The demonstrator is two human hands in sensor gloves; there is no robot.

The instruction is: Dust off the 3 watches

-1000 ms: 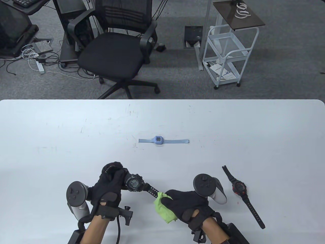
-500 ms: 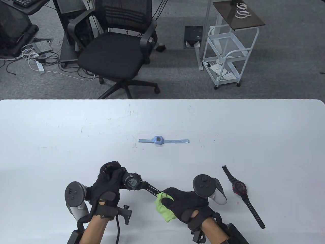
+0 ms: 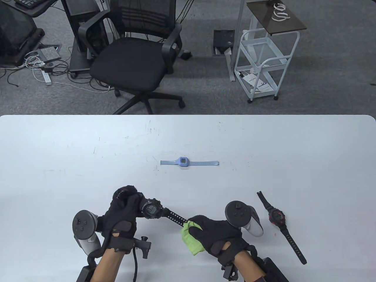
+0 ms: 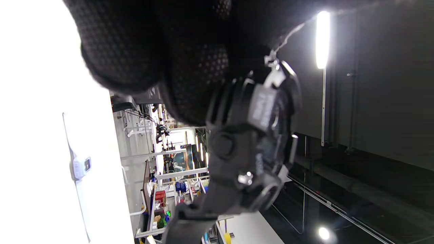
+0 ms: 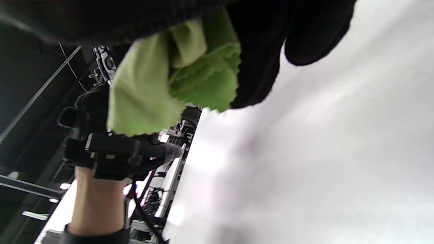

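Observation:
My left hand grips a black digital watch by one strap end and lifts it off the table, face up. In the left wrist view the black watch fills the centre under my gloved fingers. My right hand holds a green cloth pinched around the watch's free strap. The green cloth hangs from my fingers in the right wrist view. A light blue watch lies flat mid-table. A black and red watch lies at the right.
The white table spreads wide around the watches. Beyond its far edge stand a black office chair and a white wire cart. The blue watch also shows in the left wrist view.
My left hand has drifted slightly left and up with the black watch. The right hand with the cloth has slid a little along the strap.

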